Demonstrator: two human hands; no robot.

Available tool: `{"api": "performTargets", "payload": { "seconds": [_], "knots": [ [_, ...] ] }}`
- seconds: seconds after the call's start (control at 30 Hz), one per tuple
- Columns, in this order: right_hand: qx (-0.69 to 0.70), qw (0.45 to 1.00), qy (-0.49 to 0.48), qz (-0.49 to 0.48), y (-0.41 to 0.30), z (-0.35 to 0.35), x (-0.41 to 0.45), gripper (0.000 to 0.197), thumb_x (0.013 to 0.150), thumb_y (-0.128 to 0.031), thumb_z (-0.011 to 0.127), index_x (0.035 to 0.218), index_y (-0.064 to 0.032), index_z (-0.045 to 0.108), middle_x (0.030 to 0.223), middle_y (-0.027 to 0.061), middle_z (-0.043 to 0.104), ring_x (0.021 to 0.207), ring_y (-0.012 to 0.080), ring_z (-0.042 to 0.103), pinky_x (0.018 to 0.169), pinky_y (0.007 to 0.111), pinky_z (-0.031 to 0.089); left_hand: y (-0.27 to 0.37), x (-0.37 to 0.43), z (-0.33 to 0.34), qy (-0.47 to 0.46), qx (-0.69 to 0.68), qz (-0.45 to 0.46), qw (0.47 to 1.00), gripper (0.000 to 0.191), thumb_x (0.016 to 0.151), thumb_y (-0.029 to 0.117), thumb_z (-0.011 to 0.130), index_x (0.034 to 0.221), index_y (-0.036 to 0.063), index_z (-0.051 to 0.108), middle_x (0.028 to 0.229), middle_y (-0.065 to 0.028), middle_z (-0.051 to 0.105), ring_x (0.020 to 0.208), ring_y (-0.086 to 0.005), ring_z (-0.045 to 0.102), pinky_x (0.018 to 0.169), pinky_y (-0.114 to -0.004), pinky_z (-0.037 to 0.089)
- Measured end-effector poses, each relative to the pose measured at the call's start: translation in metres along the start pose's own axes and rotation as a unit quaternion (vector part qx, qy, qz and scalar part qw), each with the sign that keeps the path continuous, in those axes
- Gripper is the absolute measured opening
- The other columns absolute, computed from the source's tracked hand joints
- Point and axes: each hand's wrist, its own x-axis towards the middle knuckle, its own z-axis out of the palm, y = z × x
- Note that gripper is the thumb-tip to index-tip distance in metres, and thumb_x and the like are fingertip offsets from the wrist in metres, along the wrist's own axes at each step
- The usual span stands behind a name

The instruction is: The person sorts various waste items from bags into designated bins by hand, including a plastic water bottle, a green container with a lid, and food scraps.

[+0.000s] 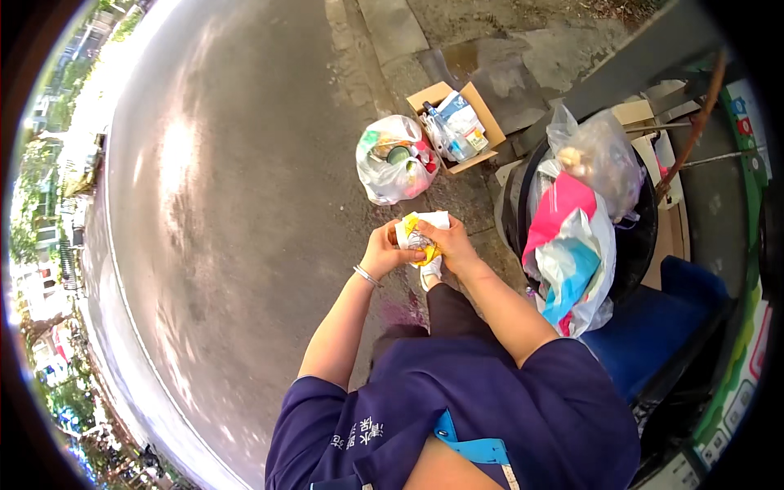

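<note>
My left hand (391, 250) and my right hand (446, 240) both grip a crumpled white and yellow printed wrapper (416, 236), held in front of my body. Both thumbs press on its near face; whether it has anything inside cannot be told. Beyond my hands, a translucent plastic bag (392, 187) filled with mixed waste sits on the ground, a round can among it. Against that bag stands an open cardboard box (484, 101) with plastic bottles, a carton and packaging inside.
At my right stands a round black bin (631, 257) heaped with plastic bags (603, 165), beside flattened cardboard and a blue container (643, 337). Grey pavement (257, 184) stretches to my left. A rusty rod (698, 128) rises behind the bin.
</note>
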Motion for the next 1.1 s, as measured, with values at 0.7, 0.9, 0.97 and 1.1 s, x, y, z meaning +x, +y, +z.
{"api": "performTargets", "payload": {
  "seconds": [0.7, 0.9, 0.97, 1.1],
  "knots": [
    [-0.646, 0.722, 0.095, -0.23, 0.134, 0.004, 0.422, 0.031, 0.075, -0.008, 0.068, 0.103, -0.0082, 0.054, 0.088, 0.0113, 0.063, 0.088, 0.0322, 0.063, 0.072, 0.042, 0.053, -0.144, 0.396, -0.265, 0.179, 0.545, -0.034, 0.819, 0.086, 0.069, 0.023, 0.079, 0.14, 0.0023, 0.035, 0.131, -0.0239, 0.05, 0.12, -0.0398, 0.051, 0.097, -0.046, 0.047],
    [-0.75, 0.621, 0.111, -0.2, 0.21, 0.002, 0.491, 0.02, 0.08, -0.012, 0.06, 0.099, -0.0079, 0.056, 0.096, 0.0105, 0.059, 0.094, 0.0287, 0.06, 0.061, 0.038, 0.054, -0.201, 0.462, -0.306, 0.092, 0.559, -0.145, 0.811, 0.075, 0.077, 0.015, 0.066, 0.143, 0.0055, 0.032, 0.13, -0.0253, 0.053, 0.109, -0.0414, 0.06, 0.089, -0.046, 0.051],
    [-0.781, 0.581, 0.115, -0.196, 0.226, 0.009, 0.498, 0.021, 0.079, -0.012, 0.061, 0.099, -0.0066, 0.057, 0.098, 0.0108, 0.056, 0.095, 0.0285, 0.058, 0.064, 0.037, 0.053, -0.215, 0.463, -0.329, 0.127, 0.564, -0.105, 0.809, 0.057, 0.083, 0.012, 0.058, 0.137, 0.0034, 0.043, 0.112, -0.0259, 0.064, 0.093, -0.0412, 0.066, 0.081, -0.047, 0.053],
    [-0.746, 0.602, 0.088, -0.27, 0.24, 0.015, 0.517, 0.013, 0.075, -0.013, 0.062, 0.088, -0.0085, 0.06, 0.089, 0.0082, 0.053, 0.089, 0.0246, 0.058, 0.071, 0.037, 0.05, -0.223, 0.452, -0.351, 0.167, 0.509, -0.064, 0.842, 0.035, 0.087, 0.012, 0.054, 0.118, 0.001, 0.063, 0.083, -0.026, 0.067, 0.079, -0.0424, 0.066, 0.073, -0.051, 0.052]
  ]
}}
